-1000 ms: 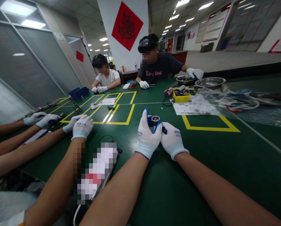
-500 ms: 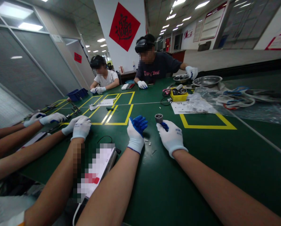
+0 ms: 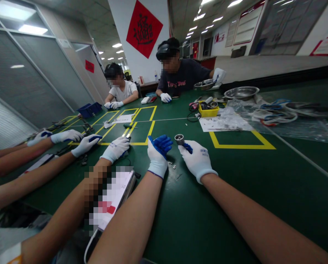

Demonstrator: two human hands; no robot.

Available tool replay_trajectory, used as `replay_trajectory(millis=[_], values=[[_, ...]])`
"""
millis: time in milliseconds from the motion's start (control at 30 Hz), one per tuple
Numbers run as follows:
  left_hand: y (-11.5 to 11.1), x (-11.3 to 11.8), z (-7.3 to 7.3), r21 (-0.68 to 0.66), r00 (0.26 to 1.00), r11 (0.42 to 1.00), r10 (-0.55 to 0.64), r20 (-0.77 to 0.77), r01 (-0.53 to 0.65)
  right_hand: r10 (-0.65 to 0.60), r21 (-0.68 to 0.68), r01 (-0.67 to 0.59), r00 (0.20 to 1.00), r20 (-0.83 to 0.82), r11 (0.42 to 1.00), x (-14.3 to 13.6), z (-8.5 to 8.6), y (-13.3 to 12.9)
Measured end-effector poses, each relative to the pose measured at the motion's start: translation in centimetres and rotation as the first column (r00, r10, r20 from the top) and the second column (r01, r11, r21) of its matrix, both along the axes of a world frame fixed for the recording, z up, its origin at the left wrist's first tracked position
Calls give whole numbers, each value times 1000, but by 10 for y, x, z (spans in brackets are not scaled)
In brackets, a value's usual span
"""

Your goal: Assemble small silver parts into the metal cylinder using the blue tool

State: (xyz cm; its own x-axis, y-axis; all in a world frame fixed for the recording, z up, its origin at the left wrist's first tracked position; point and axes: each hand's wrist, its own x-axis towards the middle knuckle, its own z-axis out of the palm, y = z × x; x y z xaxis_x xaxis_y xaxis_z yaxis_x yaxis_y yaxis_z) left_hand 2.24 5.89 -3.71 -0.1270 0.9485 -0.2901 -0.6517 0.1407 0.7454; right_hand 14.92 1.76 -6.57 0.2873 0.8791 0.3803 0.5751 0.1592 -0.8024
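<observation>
Between the gloved fingers of my right hand (image 3: 196, 157) is a short round grey metal part (image 3: 179, 139), hollow at its upper end, with some detail inside too small to make out. My left hand (image 3: 158, 152), in a white glove with a blue palm, rests open just to the left, fingers stretched and apart from the part. Whether anything small lies in that palm I cannot tell. On the table below and between my hands lie several small metal rings or nuts (image 3: 174, 167) and a thin metal piece (image 3: 178, 177).
A phone-like device (image 3: 117, 194) lies by my left forearm. Co-workers' gloved hands (image 3: 115, 148) work at the left. Yellow tape (image 3: 246, 147) marks the green table (image 3: 235, 190). Ahead right are a yellow bin (image 3: 209, 112), plastic bags (image 3: 303, 126) and a metal bowl (image 3: 242, 92). Two people sit opposite.
My right hand has shifted slightly left with the metal part, which now tilts closer to my left hand. A neighbouring co-worker's hand has moved right. The person opposite has shifted a bowl leftward.
</observation>
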Motion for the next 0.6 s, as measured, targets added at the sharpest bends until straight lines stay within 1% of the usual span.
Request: replay_trajectory(millis=[133, 467, 533, 600], values=[[1, -1, -3, 20, 1000, 1000, -1, 11, 1, 25, 18, -25, 999, 20, 1000, 0, -1, -1], [5, 1, -16, 91, 997, 995, 42, -66, -36, 75, 39, -80, 990, 118, 996, -2, -2, -1], [4, 5, -18, 149, 988, 987, 77, -134, -56, 96, 40, -101, 988, 120, 994, -3, -1, -1], [0, 9, -20, 289, 956, 956, 129, -263, -50, 119, 41, -125, 986, 118, 991, -4, 0, -2]])
